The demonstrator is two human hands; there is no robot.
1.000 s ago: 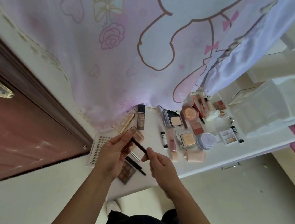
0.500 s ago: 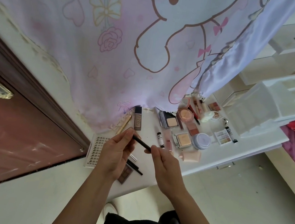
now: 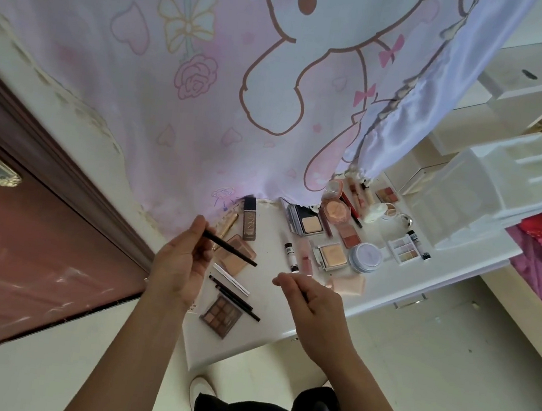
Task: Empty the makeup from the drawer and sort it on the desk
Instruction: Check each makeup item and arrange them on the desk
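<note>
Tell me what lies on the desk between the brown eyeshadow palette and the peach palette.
The head view shows a slim silver stick and two black pencils lying side by side between them.

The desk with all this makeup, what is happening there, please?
A person is sorting makeup on the white desk. The left hand holds a thin black pencil above the desk. The right hand is beside it with fingers pinched together; whether it holds something small, I cannot tell. Two other pencils lie on the desk near it, and compacts lie further right.
</note>
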